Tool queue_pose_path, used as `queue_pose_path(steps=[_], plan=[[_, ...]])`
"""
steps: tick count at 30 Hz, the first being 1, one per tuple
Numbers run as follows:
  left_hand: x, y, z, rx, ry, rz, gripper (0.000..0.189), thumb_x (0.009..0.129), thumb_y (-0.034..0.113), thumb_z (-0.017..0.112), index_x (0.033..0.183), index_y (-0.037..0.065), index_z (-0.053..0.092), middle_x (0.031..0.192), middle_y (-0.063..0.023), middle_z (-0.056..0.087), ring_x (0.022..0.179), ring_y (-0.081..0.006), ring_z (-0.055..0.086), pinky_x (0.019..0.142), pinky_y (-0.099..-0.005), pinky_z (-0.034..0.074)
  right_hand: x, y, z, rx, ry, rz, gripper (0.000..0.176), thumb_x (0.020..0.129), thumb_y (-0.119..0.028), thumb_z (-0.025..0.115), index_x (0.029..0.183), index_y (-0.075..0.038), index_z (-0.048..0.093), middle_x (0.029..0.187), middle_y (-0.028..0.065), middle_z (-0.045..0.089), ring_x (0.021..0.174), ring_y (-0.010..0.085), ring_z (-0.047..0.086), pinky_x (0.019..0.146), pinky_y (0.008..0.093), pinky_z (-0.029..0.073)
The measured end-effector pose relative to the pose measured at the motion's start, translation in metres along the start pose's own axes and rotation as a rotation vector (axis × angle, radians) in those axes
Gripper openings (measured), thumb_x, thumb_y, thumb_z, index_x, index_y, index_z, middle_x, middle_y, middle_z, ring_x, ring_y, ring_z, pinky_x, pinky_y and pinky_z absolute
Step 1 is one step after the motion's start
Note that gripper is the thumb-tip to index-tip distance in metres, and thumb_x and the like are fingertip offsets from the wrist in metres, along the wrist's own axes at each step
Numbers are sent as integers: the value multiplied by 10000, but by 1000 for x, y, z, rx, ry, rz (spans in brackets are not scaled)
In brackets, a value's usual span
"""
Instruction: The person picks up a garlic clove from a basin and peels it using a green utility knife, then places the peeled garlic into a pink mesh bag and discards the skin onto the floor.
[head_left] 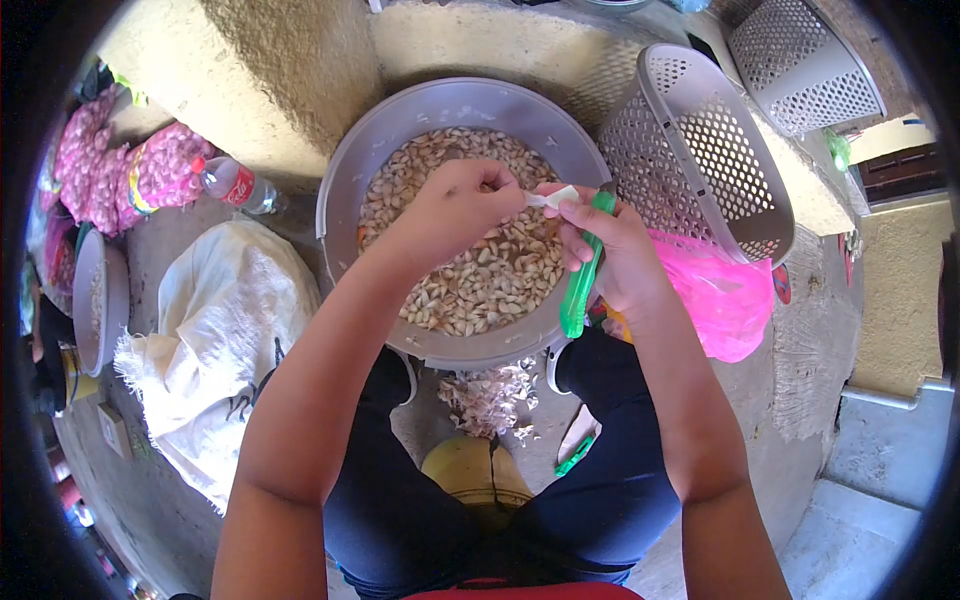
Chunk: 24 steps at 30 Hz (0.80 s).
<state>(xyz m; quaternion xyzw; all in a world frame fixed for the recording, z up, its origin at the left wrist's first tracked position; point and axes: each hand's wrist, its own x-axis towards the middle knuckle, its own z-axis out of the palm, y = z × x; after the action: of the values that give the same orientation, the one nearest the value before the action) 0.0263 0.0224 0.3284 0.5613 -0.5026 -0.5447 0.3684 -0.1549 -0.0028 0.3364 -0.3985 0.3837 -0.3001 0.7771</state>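
Note:
A wide grey basin (343,180) full of garlic cloves (470,290) in water sits in front of my knees. Above its right half, my right hand (615,245) grips a green-handled cutter knife (583,290) and a pale garlic clove (563,196) between thumb and fingers. The blade tip points away from me. My left hand (468,200) is closed in a pinch over the middle of the basin, on a thin white strip of garlic skin (537,200) that reaches to the clove. Its palm side is hidden.
A perforated grey basket (690,150) and pink plastic bag (720,300) stand right of the basin. Garlic peelings (492,400) lie below it. On the left are a white sack (220,310), a cola bottle (238,185) and net bags of garlic (160,170).

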Motion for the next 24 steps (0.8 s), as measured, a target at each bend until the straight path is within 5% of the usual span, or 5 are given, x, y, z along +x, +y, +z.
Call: queue_pose_path(steps=[8, 14, 17, 24], plan=[[-3, 12, -3, -164, -11, -127, 218, 788, 268, 560, 801, 51, 575, 659, 30, 492, 609, -65, 439, 509, -220, 334, 3, 4, -4, -23, 99, -14, 270, 750, -91, 618, 991, -8, 526, 738, 37, 582, 457, 47, 397, 426, 201, 353], [5, -10, 8, 137, 2, 284, 285, 735, 247, 667, 893, 18, 605, 749, -6, 571, 698, -77, 497, 611, -213, 390, 2, 4, -3, -132, 157, -42, 265, 752, -114, 631, 979, -8, 546, 755, 42, 593, 455, 53, 405, 425, 197, 358], [-3, 7, 6, 161, -6, 159, 231, 727, 189, 675, 866, 18, 607, 747, -8, 577, 707, -67, 501, 636, -210, 398, 0, 1, 1, -138, 152, -46, 264, 754, -124, 634, 978, -7, 558, 752, 39, 594, 456, 54, 407, 430, 197, 363], [2, -2, 4, 20, 9, 211, 164, 728, 141, 663, 826, 20, 614, 737, -10, 582, 708, -57, 504, 635, -213, 405, 0, 0, 0, -241, 143, -60, 275, 762, -154, 634, 985, -11, 563, 744, 36, 599, 469, 55, 412, 438, 189, 361]])
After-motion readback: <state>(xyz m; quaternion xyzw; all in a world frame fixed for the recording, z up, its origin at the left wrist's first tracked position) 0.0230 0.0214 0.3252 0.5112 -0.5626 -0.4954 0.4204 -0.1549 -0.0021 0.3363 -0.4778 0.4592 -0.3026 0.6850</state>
